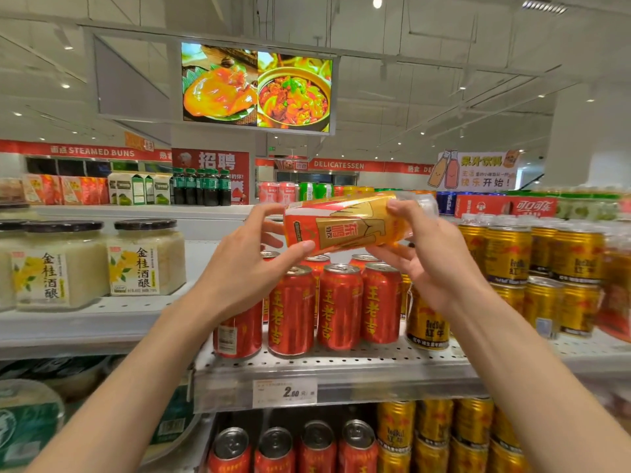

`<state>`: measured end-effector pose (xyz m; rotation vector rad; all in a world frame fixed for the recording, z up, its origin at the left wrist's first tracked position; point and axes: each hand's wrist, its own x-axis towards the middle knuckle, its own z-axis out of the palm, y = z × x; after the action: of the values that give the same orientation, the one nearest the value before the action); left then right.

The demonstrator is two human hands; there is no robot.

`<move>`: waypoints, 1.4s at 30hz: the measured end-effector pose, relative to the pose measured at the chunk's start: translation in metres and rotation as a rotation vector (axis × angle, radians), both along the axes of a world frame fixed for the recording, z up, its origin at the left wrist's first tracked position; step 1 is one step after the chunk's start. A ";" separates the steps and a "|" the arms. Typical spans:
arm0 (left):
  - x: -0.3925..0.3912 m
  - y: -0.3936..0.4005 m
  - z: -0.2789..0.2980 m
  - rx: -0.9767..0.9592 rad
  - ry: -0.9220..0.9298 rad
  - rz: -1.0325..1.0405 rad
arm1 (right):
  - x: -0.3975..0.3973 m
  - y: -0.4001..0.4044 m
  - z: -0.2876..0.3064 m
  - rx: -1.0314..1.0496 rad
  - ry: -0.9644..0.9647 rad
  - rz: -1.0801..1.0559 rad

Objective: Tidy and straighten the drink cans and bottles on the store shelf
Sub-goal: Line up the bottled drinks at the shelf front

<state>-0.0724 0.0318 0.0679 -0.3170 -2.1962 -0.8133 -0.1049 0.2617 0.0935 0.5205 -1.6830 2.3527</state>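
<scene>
I hold an orange and gold drink bottle (348,223) on its side in the air above the shelf, its clear cap end pointing right. My left hand (252,264) grips its base end, fingers and thumb curled round it. My right hand (430,250) grips its neck end the same way. Right below stand several red cans (338,305) in rows on the perforated metal shelf (341,363). Gold Red Bull cans (426,326) stand to their right, more of them stacked in two layers further right (546,268).
Glass jars with black lids (143,257) stand on the shelf to the left. A price tag (285,392) hangs on the shelf edge. Red and gold cans (341,445) fill the shelf below. Cartons, dark bottles and cans line the far shelf top.
</scene>
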 end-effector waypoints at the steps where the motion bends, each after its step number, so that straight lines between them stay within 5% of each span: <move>1: 0.003 0.000 -0.001 0.017 0.020 -0.024 | 0.007 0.001 -0.003 -0.014 -0.017 0.015; 8: 0.036 -0.002 -0.025 0.123 0.086 -0.168 | 0.043 0.004 -0.038 -0.068 -0.103 0.084; 20: 0.072 0.048 -0.108 0.259 -0.085 -0.231 | 0.066 0.059 -0.127 -0.040 -0.203 0.129; 33: 0.052 0.243 -0.192 0.515 -0.302 -0.279 | 0.049 0.247 -0.192 0.000 -0.305 -0.010; 42: 0.014 0.354 -0.205 0.521 -0.403 -0.301 | 0.018 0.354 -0.208 0.044 -0.411 -0.100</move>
<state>-0.0582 0.3855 -0.1372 -0.2364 -2.2148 -1.6966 -0.0864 0.6160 -0.1146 -0.0498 -1.8745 2.4747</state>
